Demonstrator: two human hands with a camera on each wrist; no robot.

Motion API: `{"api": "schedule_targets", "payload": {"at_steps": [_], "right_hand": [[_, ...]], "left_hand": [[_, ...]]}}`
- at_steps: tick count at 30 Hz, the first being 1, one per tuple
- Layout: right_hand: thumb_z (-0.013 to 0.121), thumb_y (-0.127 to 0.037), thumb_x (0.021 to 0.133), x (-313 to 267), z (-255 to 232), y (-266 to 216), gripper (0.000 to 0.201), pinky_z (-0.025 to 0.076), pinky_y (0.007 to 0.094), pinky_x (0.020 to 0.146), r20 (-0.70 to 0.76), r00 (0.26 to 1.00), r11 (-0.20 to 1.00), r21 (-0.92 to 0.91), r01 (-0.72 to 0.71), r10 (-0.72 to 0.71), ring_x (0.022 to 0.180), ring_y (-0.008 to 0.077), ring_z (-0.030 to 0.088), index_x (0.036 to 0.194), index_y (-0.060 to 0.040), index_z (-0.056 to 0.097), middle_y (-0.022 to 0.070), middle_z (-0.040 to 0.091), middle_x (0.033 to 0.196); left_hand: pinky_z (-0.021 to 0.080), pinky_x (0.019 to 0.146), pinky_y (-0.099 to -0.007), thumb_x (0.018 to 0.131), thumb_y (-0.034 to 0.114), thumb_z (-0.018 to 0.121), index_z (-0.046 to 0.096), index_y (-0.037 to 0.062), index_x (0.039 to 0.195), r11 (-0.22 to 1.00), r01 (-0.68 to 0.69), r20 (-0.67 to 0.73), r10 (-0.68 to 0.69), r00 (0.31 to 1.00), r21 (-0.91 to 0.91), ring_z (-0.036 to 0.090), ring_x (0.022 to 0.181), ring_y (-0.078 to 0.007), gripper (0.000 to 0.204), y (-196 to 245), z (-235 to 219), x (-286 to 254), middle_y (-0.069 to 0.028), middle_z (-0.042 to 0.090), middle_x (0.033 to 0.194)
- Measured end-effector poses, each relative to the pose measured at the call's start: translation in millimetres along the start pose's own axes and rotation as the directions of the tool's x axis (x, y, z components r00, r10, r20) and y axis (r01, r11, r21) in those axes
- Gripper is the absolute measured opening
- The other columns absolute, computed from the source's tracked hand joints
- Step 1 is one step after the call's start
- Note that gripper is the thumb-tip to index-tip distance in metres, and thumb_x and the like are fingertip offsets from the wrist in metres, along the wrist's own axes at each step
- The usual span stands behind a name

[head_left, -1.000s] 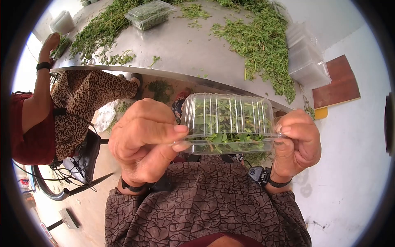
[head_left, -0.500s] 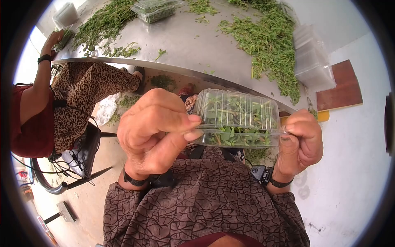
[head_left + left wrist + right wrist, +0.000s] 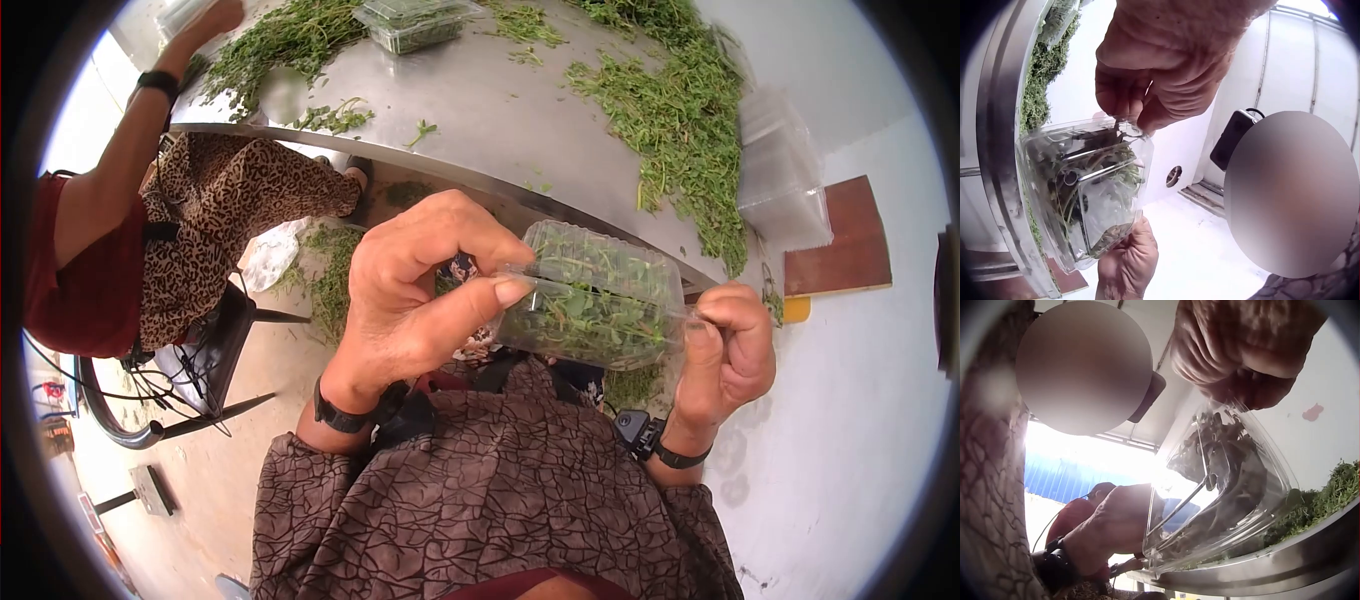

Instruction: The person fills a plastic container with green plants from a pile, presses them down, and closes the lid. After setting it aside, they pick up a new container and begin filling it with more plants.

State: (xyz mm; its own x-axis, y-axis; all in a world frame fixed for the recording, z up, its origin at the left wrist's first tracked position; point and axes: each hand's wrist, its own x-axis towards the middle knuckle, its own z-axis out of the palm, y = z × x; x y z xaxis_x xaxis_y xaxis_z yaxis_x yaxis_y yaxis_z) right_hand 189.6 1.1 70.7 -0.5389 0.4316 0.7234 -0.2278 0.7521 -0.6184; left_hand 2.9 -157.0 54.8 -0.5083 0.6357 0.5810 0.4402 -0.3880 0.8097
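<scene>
Between the two hands a clear plastic box (image 3: 590, 325) of green leafy sprigs is held up in front of the body, off the table. The left hand (image 3: 425, 290) pinches its left end at the rim between thumb and forefinger. At the opposite end, the right hand (image 3: 730, 350) pinches the rim, fingers curled. The box tilts down toward the right in the head view. In the left wrist view the box (image 3: 1085, 187) shows ribbed clear walls with leaves inside; the right wrist view shows the box (image 3: 1222, 481) below the right hand (image 3: 1247, 353).
The metal table (image 3: 480, 110) bears heaps of greens (image 3: 680, 140), another filled box (image 3: 415, 25) and stacked clear containers (image 3: 785, 170) at the right. A second person (image 3: 95, 220) stands at the left by a black chair (image 3: 215, 360). A reddish-brown board (image 3: 840, 235) lies far right.
The left hand has moved right and turned, and the box has shifted right and tilted. The right hand has stayed nearly in place. The other person's arm has risen over the table.
</scene>
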Motion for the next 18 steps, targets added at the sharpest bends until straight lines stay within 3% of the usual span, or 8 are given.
{"api": "schedule_targets", "payload": {"at_steps": [7,10,18], "right_hand": [[0.063,0.000,0.081,-1.2,1.2,3.8,0.010,0.038,0.0235,0.059,0.010,1.000,1.000,-0.019,-0.021,0.021,0.066,0.0148,0.047,0.085,0.0025,0.054,0.0098,0.054,0.078],[0.063,-0.001,0.080,-1.7,-0.3,4.8,0.011,0.038,0.0235,0.059,0.006,0.999,0.999,-0.011,-0.035,0.036,0.066,0.0147,0.047,0.086,0.0026,0.054,0.0099,0.054,0.078],[0.062,-0.001,0.081,-2.9,-4.5,6.7,0.010,0.037,0.0232,0.058,0.024,0.999,0.999,-0.016,-0.037,0.037,0.066,0.0146,0.046,0.086,0.0026,0.055,0.0100,0.054,0.078]], "left_hand": [[0.044,0.059,-0.0279,0.067,-0.003,0.065,0.066,0.0035,0.085,0.999,-0.039,0.042,0.038,0.998,0.034,0.056,0.064,-0.0149,0.019,-0.7,-3.2,2.2,-0.0045,0.060,0.071],[0.043,0.063,-0.0284,0.063,-0.004,0.062,0.065,-0.0010,0.083,0.996,-0.025,0.085,0.017,0.996,0.090,0.057,0.068,-0.0166,0.020,1.5,-5.4,3.5,-0.0076,0.061,0.074],[0.042,0.055,-0.0285,0.060,-0.003,0.061,0.063,0.0006,0.077,0.994,-0.044,0.135,0.031,0.990,0.096,0.058,0.061,-0.0170,0.018,-0.4,-3.6,7.8,-0.0071,0.061,0.071]]}}
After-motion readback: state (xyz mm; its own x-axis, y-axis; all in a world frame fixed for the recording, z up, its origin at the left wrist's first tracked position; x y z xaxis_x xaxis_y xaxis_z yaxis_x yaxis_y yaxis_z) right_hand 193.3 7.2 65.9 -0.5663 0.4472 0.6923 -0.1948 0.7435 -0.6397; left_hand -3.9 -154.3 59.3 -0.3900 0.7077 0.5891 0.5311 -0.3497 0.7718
